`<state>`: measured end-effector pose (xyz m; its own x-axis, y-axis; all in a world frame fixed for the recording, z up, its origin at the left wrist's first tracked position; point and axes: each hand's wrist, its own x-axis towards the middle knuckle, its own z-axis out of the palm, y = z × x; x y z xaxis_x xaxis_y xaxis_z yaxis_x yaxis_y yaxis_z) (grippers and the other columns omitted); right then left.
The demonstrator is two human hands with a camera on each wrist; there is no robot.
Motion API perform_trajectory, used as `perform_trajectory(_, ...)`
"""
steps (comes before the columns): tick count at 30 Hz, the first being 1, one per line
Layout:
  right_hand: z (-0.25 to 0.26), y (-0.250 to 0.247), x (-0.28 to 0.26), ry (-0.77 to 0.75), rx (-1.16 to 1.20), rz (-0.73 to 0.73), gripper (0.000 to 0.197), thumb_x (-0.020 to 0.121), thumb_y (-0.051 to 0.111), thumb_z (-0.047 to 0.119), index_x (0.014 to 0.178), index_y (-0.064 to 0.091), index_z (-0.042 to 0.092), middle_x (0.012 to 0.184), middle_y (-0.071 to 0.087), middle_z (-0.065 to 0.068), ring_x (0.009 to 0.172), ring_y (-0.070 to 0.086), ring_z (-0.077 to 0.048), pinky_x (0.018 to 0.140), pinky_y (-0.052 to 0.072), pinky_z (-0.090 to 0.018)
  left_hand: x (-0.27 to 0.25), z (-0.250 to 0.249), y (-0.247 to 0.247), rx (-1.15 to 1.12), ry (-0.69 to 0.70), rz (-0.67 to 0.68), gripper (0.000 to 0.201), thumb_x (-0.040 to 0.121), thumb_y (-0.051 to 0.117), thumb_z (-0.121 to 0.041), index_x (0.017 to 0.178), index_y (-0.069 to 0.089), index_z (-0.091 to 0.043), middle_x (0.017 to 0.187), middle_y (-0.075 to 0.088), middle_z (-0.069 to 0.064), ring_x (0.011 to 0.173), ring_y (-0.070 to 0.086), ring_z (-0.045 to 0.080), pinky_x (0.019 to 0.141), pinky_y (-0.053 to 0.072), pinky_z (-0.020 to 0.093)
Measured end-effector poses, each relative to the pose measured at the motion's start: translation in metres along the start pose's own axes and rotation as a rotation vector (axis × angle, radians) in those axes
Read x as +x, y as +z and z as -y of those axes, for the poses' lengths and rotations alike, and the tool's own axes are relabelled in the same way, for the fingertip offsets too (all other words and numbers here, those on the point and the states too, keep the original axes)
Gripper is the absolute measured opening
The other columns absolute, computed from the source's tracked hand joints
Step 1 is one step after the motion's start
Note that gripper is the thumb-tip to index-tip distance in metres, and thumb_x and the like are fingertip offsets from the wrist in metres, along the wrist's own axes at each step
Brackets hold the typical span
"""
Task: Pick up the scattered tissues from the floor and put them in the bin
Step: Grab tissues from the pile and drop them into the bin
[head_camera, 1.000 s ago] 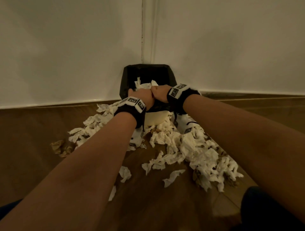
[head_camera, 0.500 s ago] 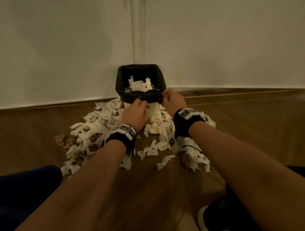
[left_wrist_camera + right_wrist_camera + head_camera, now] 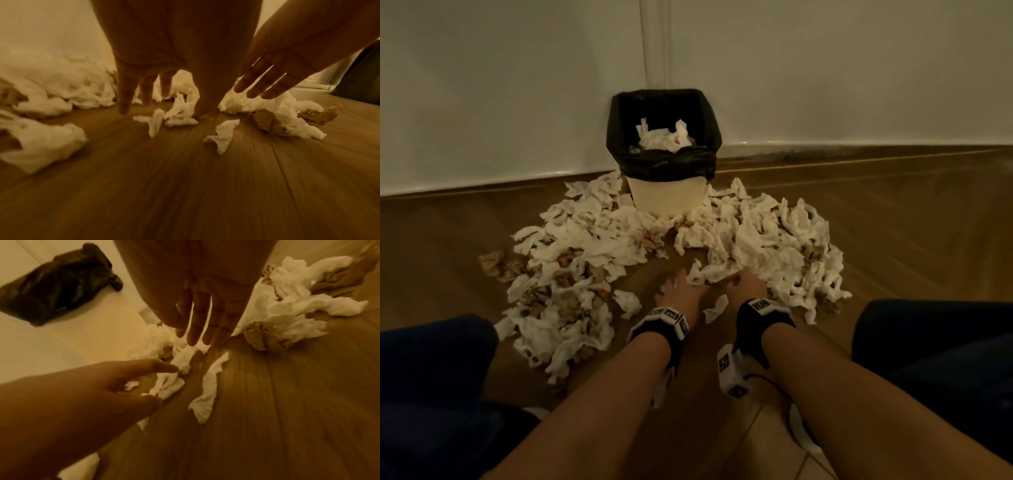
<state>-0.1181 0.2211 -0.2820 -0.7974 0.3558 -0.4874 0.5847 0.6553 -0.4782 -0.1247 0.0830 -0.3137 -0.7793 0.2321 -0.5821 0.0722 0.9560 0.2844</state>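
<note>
The bin, cream with a black liner, stands in the wall corner with white tissues inside. Crumpled tissues cover the floor in a left pile and a right pile. My left hand and right hand are low over the gap between the piles, side by side. A few small loose tissues lie below them. In the left wrist view my left fingers point straight down with the thumb at the floor. My right fingers are straight above a tissue strip. Neither hand holds anything.
Brown crumpled papers are mixed into the piles, mostly at the left. My knees in dark trousers frame the scene at left and right. White walls stand close behind the bin. Wooden floor lies under my forearms.
A second ago both hands held a tissue bunch over the bin. They let it go, drew back past the bin's front and dropped to the loose tissues on the floor.
</note>
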Motion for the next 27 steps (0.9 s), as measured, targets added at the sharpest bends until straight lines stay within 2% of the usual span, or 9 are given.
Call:
perform_trajectory(2, -0.009, 0.004, 0.001, -0.004, -0.029, -0.020, 0.023, 0.094, 0.041, 0.015, 0.101, 0.062, 0.011, 0.104, 0.064, -0.012, 0.084, 0.058, -0.027, 0.065, 0.043, -0.030, 0.006, -0.005, 0.009, 0.005, 0.019, 0.001, 0.067, 0.091, 0.052, -0.032, 0.138, 0.013, -0.058, 0.155, -0.015, -0.002, 0.141, -0.006, 0.041, 0.109, 0.017, 0.063)
perform_trajectory(4, -0.015, 0.008, 0.001, -0.017, -0.055, -0.040, 0.024, 0.094, 0.040, 0.015, 0.104, 0.062, 0.013, 0.106, 0.064, -0.011, 0.091, 0.059, -0.028, 0.066, 0.043, -0.029, 0.013, -0.007, 0.012, 0.080, 0.088, -0.023, 0.074, 0.092, 0.052, -0.026, 0.131, 0.005, -0.068, 0.154, -0.020, -0.006, 0.140, -0.007, 0.046, 0.107, 0.020, 0.065)
perform_trajectory(6, -0.017, 0.011, 0.003, -0.029, -0.076, -0.054, 0.026, 0.094, 0.040, 0.015, 0.106, 0.063, 0.013, 0.109, 0.064, -0.011, 0.097, 0.060, -0.029, 0.072, 0.046, -0.031, 0.018, -0.004, 0.011, 0.105, 0.117, 0.000, 0.066, 0.093, 0.047, -0.022, 0.135, 0.015, -0.060, 0.156, -0.013, -0.005, 0.139, 0.001, 0.046, 0.107, 0.026, 0.059)
perform_trajectory(8, -0.019, 0.016, 0.003, -0.036, -0.090, -0.056, 0.026, 0.094, 0.041, 0.016, 0.109, 0.062, 0.013, 0.110, 0.063, -0.012, 0.100, 0.059, -0.029, 0.080, 0.050, -0.035, 0.019, -0.001, 0.008, 0.122, 0.115, 0.005, 0.051, 0.095, 0.042, -0.016, 0.138, 0.032, -0.041, 0.155, 0.007, 0.000, 0.135, 0.015, 0.043, 0.105, 0.032, 0.051)
perform_trajectory(12, -0.019, 0.023, 0.003, -0.083, -0.119, -0.072, 0.026, 0.094, 0.042, 0.018, 0.109, 0.062, 0.009, 0.111, 0.061, -0.014, 0.103, 0.057, -0.031, 0.084, 0.047, -0.036, 0.021, 0.004, -0.005, 0.021, 0.017, -0.043, 0.032, 0.096, 0.042, -0.016, 0.125, 0.055, -0.008, 0.133, 0.045, 0.015, 0.117, 0.048, 0.035, 0.094, 0.043, 0.038)
perform_trajectory(17, -0.022, 0.029, 0.001, -0.115, -0.130, -0.066, 0.025, 0.093, 0.046, 0.017, 0.110, 0.061, 0.008, 0.119, 0.054, -0.014, 0.110, 0.051, -0.030, 0.090, 0.043, -0.036, 0.012, 0.028, -0.007, -0.448, -0.117, -0.205, 0.018, 0.091, 0.056, -0.011, 0.105, 0.068, -0.012, 0.118, 0.063, 0.009, 0.110, 0.058, 0.025, 0.089, 0.045, 0.027)
perform_trajectory(20, -0.028, 0.032, -0.002, -0.132, -0.215, -0.055, 0.030, 0.092, 0.047, 0.020, 0.118, 0.054, 0.008, 0.127, 0.045, -0.013, 0.117, 0.043, -0.032, 0.095, 0.039, -0.039, 0.004, 0.040, -0.004, -0.727, -0.154, -0.272, 0.033, 0.089, 0.056, -0.006, 0.120, 0.056, -0.018, 0.109, 0.062, 0.010, 0.096, 0.058, 0.021, 0.077, 0.044, 0.027)
perform_trajectory(22, -0.030, 0.034, -0.003, -0.143, -0.260, -0.059, 0.034, 0.091, 0.049, 0.022, 0.123, 0.050, 0.009, 0.130, 0.041, -0.013, 0.119, 0.040, -0.033, 0.098, 0.037, -0.040, 0.003, 0.045, -0.006, -0.757, -0.136, -0.206, 0.043, 0.093, 0.046, -0.004, 0.129, 0.052, -0.024, 0.110, 0.060, 0.011, 0.094, 0.058, 0.024, 0.078, 0.048, 0.033)
perform_trajectory(27, -0.027, 0.040, -0.005, -0.173, -0.330, 0.000, 0.051, 0.088, 0.057, 0.028, 0.134, 0.040, 0.014, 0.138, 0.031, -0.012, 0.124, 0.032, -0.034, 0.102, 0.034, -0.039, 0.003, 0.057, -0.006, -0.706, -0.182, -0.223, 0.036, 0.097, 0.036, -0.012, 0.098, 0.073, -0.012, 0.123, 0.061, 0.008, 0.103, 0.057, 0.020, 0.085, 0.045, 0.026)
